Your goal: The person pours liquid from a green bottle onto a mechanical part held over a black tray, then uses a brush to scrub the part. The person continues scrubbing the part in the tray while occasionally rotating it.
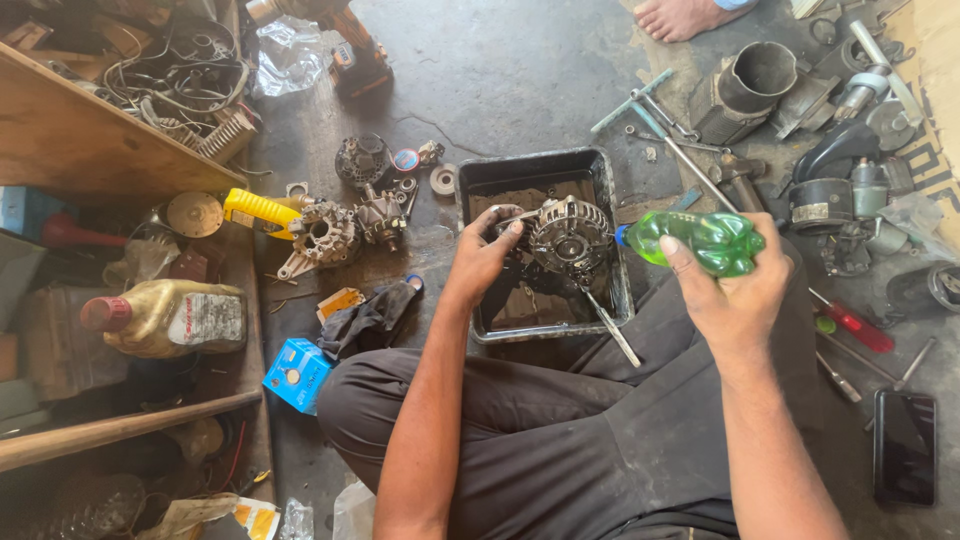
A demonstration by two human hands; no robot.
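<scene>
The left hand [483, 255] is gripping the finned metal alternator housing [570, 235] by its near edge, holding it tilted over the black tray [480, 180] that is sitting on the oily floor between the person's knees. The right hand [735, 290] is wrapped firmly around a green plastic bottle [700, 240], tipped so its blue-capped neck is pointing at the housing, just beside its right rim. A thin metal tool [610, 325] is leaning across the tray's near wall. Doing this well looks like a matter of keeping the housing well inside the tray so any liquid is running into it rather than onto the dark trousers [560, 430], squeezing gently, and turning the part slowly so the fins are getting wetted evenly. Other dismantled parts [325, 235] are lying to the left, well apart.
</scene>
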